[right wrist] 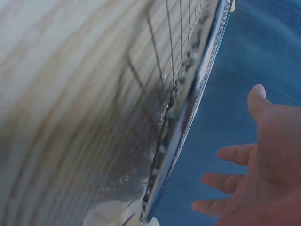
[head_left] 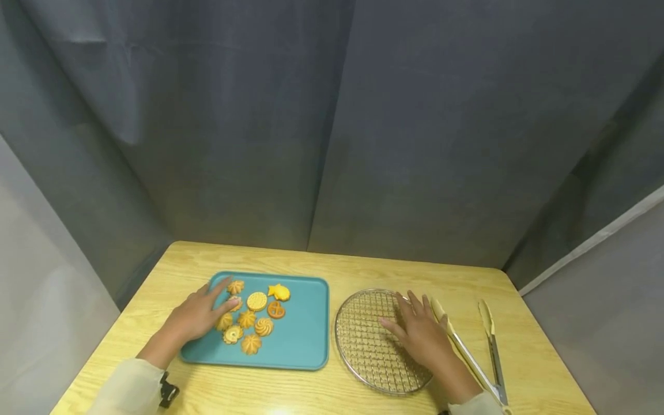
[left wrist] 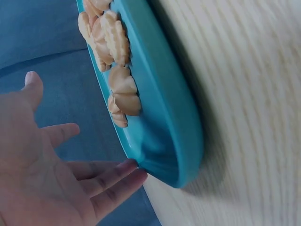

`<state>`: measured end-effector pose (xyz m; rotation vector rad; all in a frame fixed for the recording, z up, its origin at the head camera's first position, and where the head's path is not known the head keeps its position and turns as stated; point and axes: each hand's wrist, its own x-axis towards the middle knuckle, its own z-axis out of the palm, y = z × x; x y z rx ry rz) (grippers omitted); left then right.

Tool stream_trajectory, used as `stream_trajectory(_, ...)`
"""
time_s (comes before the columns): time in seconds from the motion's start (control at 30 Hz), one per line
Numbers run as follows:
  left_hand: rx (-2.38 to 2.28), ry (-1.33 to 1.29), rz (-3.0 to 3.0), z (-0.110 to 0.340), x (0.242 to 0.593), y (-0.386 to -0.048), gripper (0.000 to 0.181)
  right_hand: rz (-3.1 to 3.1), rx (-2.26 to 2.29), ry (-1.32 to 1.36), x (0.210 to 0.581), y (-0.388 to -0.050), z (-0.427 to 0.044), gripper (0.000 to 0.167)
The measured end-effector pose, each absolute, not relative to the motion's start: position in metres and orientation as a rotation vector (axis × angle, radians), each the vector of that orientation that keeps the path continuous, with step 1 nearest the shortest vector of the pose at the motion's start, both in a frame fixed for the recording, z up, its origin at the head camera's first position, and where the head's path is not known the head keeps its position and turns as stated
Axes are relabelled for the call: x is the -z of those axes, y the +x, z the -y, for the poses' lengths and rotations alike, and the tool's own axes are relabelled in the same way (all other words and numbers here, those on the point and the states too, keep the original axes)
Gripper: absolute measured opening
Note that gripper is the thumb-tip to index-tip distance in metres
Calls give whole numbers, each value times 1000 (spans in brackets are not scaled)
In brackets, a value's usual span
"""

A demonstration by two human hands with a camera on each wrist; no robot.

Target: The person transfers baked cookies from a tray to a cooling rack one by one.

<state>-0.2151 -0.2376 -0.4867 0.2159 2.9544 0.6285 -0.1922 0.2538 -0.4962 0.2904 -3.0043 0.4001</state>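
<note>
The left hand [head_left: 194, 317], spread and empty, is at the left edge of the tray [head_left: 306, 331]; the right hand [head_left: 422, 339], likewise, is over the wire rack [head_left: 358, 334] right of the tray. Cookies [head_left: 247, 319] lie on the tray. Seemingly a reaching step; grasping would call for curling the fingers.

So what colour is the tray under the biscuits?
The tray is teal, plainest in the head view.

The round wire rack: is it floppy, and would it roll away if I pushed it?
The round wire rack is probably stiff, because its crossed wires look metal. It may be light for its size, since it's mostly gaps. Its grid faces up, so a push would likely slide it, not roll it.
</note>
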Motion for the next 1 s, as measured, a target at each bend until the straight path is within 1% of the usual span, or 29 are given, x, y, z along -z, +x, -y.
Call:
stream_trajectory(0.27,-721,157,-2961,250,494,-214,83,3032,-393,268,496,-185,-262,81)
stream_trajectory(0.47,-783,170,-2966,260,504,-209,81,3061,-429,220,496,-179,-270,81)
stream_trajectory(0.57,-777,163,-2964,265,507,-206,76,3068,-456,212,496,-175,-275,81)
stream_trajectory(0.77,-831,184,-2953,274,512,-204,58,3108,-559,157,497,-169,-285,86)
stream_trajectory(1.0,-989,216,-2888,286,520,-203,48,3123,-645,72,499,-165,-293,93)
